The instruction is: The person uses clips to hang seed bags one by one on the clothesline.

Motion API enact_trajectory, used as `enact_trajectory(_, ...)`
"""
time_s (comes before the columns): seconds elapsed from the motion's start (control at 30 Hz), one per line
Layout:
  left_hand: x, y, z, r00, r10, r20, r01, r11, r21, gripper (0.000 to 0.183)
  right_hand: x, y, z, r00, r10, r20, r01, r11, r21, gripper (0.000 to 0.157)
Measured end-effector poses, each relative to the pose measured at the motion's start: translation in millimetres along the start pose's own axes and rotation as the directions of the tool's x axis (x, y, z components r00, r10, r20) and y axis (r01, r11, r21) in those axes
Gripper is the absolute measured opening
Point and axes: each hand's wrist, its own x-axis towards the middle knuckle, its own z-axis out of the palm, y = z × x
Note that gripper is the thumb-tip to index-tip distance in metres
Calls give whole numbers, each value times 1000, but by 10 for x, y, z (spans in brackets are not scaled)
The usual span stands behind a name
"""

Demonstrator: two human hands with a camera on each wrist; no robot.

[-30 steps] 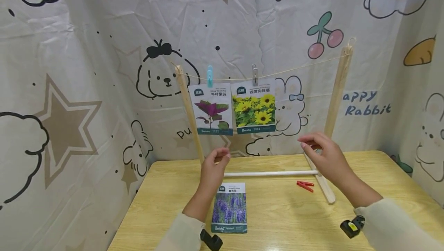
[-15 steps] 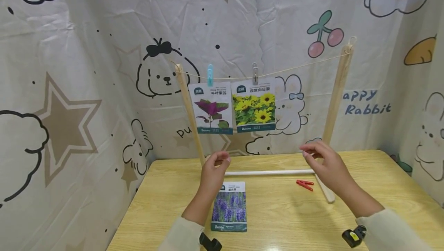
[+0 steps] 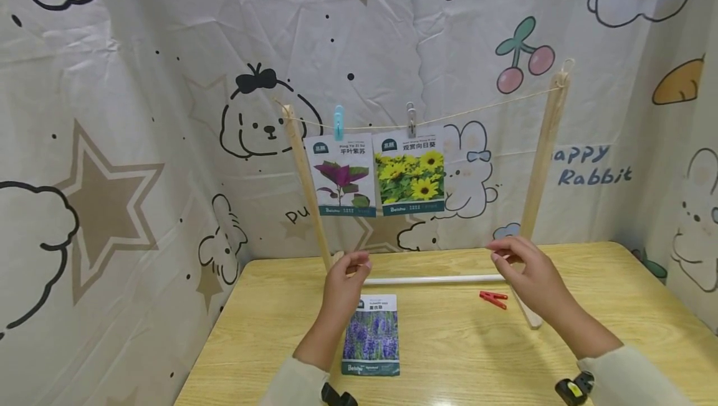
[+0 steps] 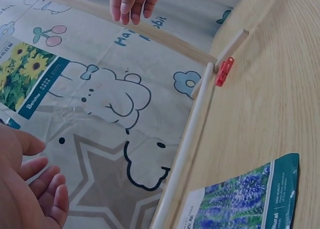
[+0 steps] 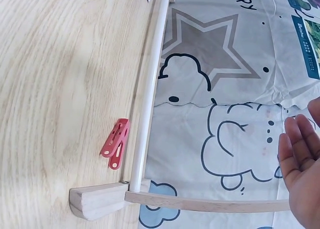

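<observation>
2 pkts (image 3: 409,175) hang clipped, L hand (image 3: 341,287) & R hand (image 3: 530,274) hover, fingers loosely bent, pinching nil, so prob. betw. hangs; next likely calls for red clip (image 3: 493,299) & purple-flower pkt (image 3: 371,337), both on desk (image 3: 443,337).

Soft, fairly even light, apparently from above, falls on the table (image 3: 280,325) in the head view, leaving a small pale glare toward its near edge and a faint, blurry-edged shadow in its right half, below the right hand (image 3: 530,272). The curtain (image 3: 387,38) greys in its folds. The left wrist view is dimmer and cooler; the right one is brighter, slightly washed out, with the post (image 5: 210,205) bowed by the lens. Fine print on the hanging packets (image 3: 412,175) smears.
</observation>
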Motion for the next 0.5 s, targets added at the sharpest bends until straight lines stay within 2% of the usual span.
enact_trajectory(0.3,-25,-105,-5,999,-5,39,6,1000,-14,28,-77,10,38,1000,22,21,-22,1000,11,18)
enact_trajectory(0.5,-36,-145,4,998,-45,45,45,999,-10,28,-120,42,67,998,48,42,-49,999,19,18)
